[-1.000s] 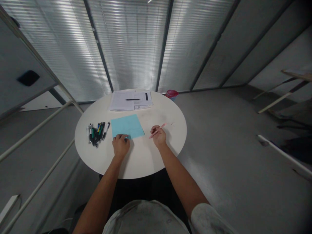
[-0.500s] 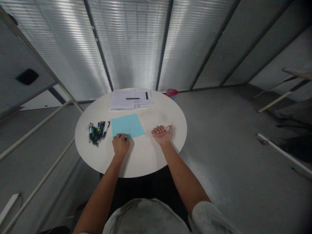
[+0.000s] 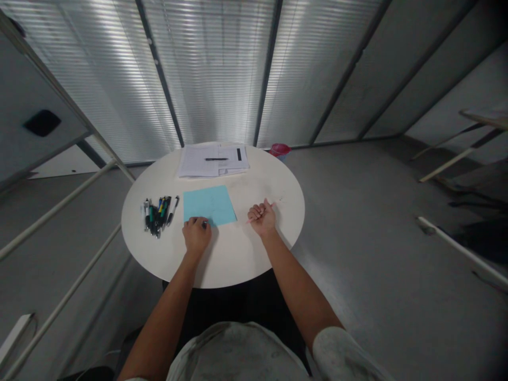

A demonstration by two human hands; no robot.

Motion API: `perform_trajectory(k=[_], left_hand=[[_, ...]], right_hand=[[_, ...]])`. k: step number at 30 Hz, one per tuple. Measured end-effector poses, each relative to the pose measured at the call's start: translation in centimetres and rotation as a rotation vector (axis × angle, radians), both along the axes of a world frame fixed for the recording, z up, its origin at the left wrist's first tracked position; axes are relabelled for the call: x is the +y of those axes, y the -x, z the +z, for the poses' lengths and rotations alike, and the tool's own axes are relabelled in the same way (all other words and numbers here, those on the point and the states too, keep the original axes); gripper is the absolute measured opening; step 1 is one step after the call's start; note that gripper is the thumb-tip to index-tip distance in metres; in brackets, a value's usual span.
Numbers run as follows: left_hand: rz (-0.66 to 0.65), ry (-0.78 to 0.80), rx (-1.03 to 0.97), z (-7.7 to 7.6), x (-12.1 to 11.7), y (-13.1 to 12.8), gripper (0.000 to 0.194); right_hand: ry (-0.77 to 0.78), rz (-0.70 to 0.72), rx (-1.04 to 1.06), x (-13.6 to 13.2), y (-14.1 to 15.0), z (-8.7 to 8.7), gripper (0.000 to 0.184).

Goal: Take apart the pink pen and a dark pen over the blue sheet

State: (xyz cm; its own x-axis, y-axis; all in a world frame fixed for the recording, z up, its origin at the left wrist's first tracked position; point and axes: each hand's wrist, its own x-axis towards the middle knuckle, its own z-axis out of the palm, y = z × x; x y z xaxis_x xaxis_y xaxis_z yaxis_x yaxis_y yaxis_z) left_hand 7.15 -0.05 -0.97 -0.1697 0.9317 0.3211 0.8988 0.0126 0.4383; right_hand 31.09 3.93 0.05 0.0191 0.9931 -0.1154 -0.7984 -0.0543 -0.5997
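Slatted grey blinds (image 3: 222,69) stand behind a round white table (image 3: 234,259) in a dim room. Over its right half, the person's right hand (image 3: 262,219) is curled palm-up around a slim pink pen-like stick (image 3: 273,204), whose ends poke out either side of the fist; the folded fingers probably keep it from rolling. Small reddish marks (image 3: 281,199) dot the tabletop just beyond. The left hand (image 3: 197,236) rests at the near edge of a light-blue paper sheet (image 3: 209,203), its fingers narrowed about a small dark object (image 3: 205,225), mostly hidden; its weight there may steady the sheet. Further left lies a heap of mixed pens (image 3: 159,214), perhaps gathered there to leave working room. At the far side, a black pen (image 3: 216,159) lies across white printed papers (image 3: 198,163), and a pink basket (image 3: 280,150) shows past the rim
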Motion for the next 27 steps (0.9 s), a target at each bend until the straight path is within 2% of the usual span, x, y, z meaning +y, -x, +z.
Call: perform_trajectory(k=[4,8,12,15,21,24,27], left_hand=[[-0.003,0.0,-0.002,0.0,0.0,0.0,0.025],[0.004,0.017,0.008,0.0,0.0,-0.1,0.026],[0.014,0.031,0.02,0.2,-0.1,-0.2,0.026],[0.018,0.047,0.022,0.3,-0.2,-0.3,0.026],[-0.022,0.041,0.044,0.6,-0.2,-0.4,0.026],[-0.019,0.04,0.056,0.6,-0.1,-0.4,0.026],[-0.015,0.045,0.063,0.5,0.0,-0.4,0.025]], right_hand=[[0.044,0.012,-0.07,0.6,1.0,-0.5,0.057],[0.014,0.023,-0.292,0.4,2.2,-0.7,0.068],[-0.17,-0.013,-0.681,-0.3,3.3,-1.2,0.04],[-0.255,-0.042,-0.901,-0.9,3.9,-1.5,0.028],[-0.296,0.053,-1.237,-1.0,5.3,-1.1,0.027],[-0.242,0.024,-1.351,-0.5,6.1,-0.7,0.028],[-0.26,0.048,-1.437,-0.3,6.5,-0.5,0.025]])
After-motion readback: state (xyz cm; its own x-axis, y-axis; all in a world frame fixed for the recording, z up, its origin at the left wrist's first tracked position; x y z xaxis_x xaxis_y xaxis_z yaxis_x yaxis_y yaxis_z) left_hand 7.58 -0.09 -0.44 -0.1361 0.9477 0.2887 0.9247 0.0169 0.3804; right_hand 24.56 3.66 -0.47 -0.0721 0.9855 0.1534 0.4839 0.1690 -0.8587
